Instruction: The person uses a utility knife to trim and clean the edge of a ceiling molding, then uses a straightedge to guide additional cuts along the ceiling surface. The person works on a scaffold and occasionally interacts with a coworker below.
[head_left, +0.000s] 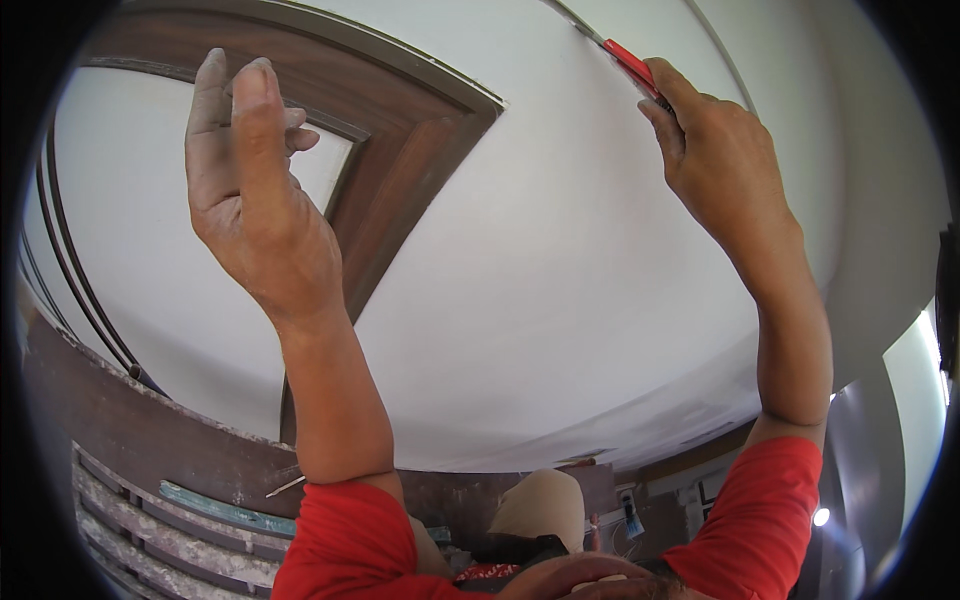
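Note:
My right hand (725, 160) is raised at the upper right, its fingers wrapped round a red-handled tool (632, 66). The tool's narrow grey metal end points up and left against the white wall surface (520, 220); its exact kind is unclear. My left hand (265, 190) is up at the left, in front of the corner of a brown wooden frame (400, 160). Its thumb and a finger stretch upward, other fingers are partly bent, and nothing shows in its grip. Pale dust coats the left fingers. Whether the left hand touches the frame, I cannot tell.
A dark plank (150, 400) spattered with white runs along the lower left, above slatted boards (130, 530). On it lie a teal strip (225, 508) and a thin tool (285, 487). Dark cables (75, 250) hang at the far left. A bright opening (915, 400) shows at the right.

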